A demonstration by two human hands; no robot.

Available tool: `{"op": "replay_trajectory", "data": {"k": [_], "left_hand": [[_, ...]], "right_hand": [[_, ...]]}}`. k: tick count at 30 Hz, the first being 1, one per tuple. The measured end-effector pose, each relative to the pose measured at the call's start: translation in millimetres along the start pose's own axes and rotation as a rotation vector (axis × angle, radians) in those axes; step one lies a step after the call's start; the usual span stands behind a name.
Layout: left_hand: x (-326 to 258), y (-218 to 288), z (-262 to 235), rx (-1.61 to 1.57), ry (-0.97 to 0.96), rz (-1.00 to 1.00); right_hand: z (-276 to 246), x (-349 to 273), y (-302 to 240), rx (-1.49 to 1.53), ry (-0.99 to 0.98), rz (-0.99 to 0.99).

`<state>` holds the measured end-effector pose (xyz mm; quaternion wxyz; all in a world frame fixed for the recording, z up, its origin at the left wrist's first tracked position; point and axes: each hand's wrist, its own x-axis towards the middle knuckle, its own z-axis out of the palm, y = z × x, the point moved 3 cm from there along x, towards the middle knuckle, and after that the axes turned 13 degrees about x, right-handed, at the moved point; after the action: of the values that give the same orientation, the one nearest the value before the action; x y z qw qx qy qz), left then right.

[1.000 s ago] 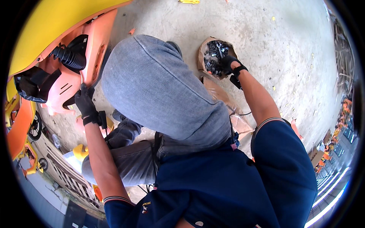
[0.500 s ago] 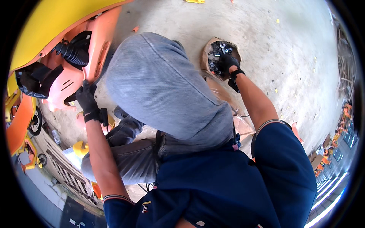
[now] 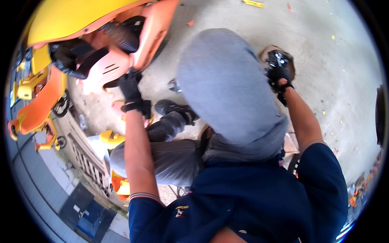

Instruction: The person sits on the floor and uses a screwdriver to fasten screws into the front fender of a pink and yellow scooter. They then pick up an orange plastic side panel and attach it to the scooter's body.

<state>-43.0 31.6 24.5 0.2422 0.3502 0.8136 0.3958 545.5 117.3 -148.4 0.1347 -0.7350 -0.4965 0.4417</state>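
Note:
My left hand, in a black glove, is closed at the lower edge of an orange body panel. Its fingertips grip that edge, partly hidden by the hand. The panel belongs to a yellow and orange vehicle, with a black ribbed boot inside its opening. To the right, my right hand, also gloved in black, reaches into a cardboard box holding dark and shiny small parts. Blur and the parts hide its fingers, so I cannot tell what they hold.
My bent knee in grey trousers rises between both hands. Other yellow and orange vehicles stand at the left, beside a slatted pallet. A yellow piece lies on the concrete floor at the far side.
The view has swung, so the vehicle, knee and box all appear farther right. My left hand stays at the panel's edge, and my right hand remains in the box.

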Motion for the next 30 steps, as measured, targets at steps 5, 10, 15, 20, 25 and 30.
{"op": "replay_trajectory", "data": {"k": [5,10,15,20,25,30], "left_hand": [[1,3,1,0.467,-0.106,0.195],[-4,-1,5,-0.010,-0.161,-0.087],[3,-15,4,-0.138,-0.123,-0.087],[7,-23,0,-0.171,-0.123,-0.099],[6,-23,1,-0.166,-0.107,-0.118],[8,-25,1,-0.160,-0.114,-0.140]], "right_hand": [[-18,15,22,0.629,0.014,0.251],[-24,26,27,-0.975,-0.580,-0.580],[-10,28,51,-0.760,-0.498,-0.332],[-9,23,52,-0.707,-0.465,-0.226],[-21,3,32,-0.661,-0.550,-0.200],[5,6,31,-0.609,-0.693,-0.085]]}}
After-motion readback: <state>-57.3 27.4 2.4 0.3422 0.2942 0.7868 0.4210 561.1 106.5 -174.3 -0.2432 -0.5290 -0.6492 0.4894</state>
